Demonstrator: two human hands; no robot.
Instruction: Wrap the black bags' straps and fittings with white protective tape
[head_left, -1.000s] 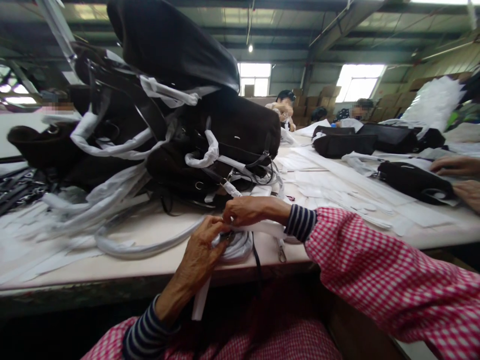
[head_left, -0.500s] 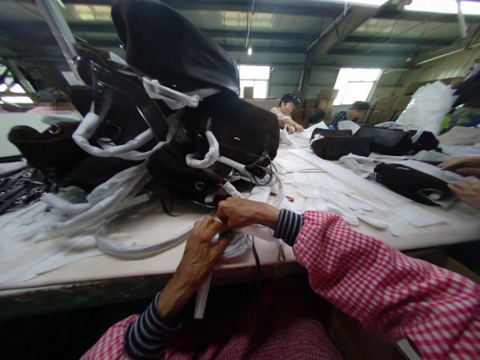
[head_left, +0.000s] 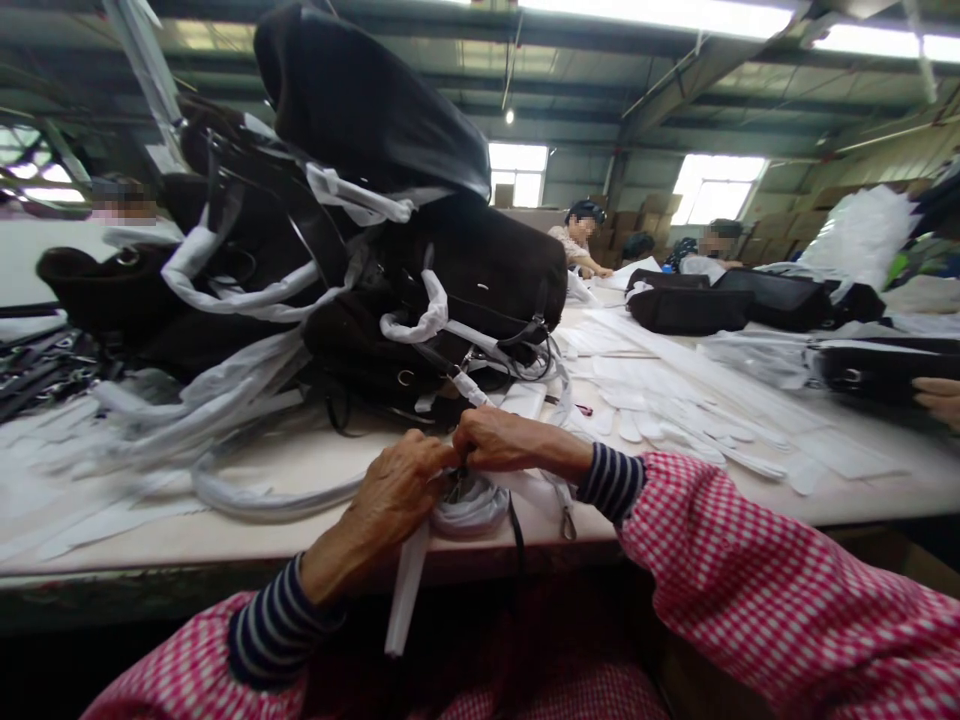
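Note:
My left hand is closed in a pinch at the near table edge, on a bag strap wrapped in white film and coiled up. Metal hardware shows at the coil's top left, under the fingers. A flat white strip hangs over the edge below this hand. My right hand is closed too, its fingertips meeting the left ones above the coil; the exact bit they pinch is hidden. Just right of the coil, a metal snap hook lies at the edge beside a thin black strap.
A high pile of black handbags with film-wrapped handles stands close beyond my hands. White paper strips cover the table to the right. Another person's hand touches a black bag at far right. More people work farther back.
Both hands remain together at the coil, with the right hand slightly raised and more of the coil and its metal showing. At right, the other person's bag has shifted right. The view has shifted slightly.

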